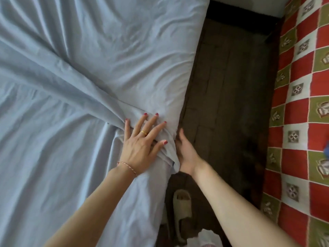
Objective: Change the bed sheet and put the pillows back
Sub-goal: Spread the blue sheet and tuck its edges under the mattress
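A pale blue bed sheet (85,72) covers the bed and fills the left and middle of the view, creased in long folds that run toward the bed's right edge. My left hand (142,139) lies flat on the sheet near that edge, fingers spread and pressing the cloth down. My right hand (185,152) is at the side of the mattress, its fingers tucked in under a bunched fold of the sheet; its fingertips are hidden by the cloth. No pillows are in view.
A dark wooden floor (227,90) runs along the bed's right side. A beige slipper (181,205) lies on it near my feet. A red, green and white checked cloth (302,111) covers something at the far right.
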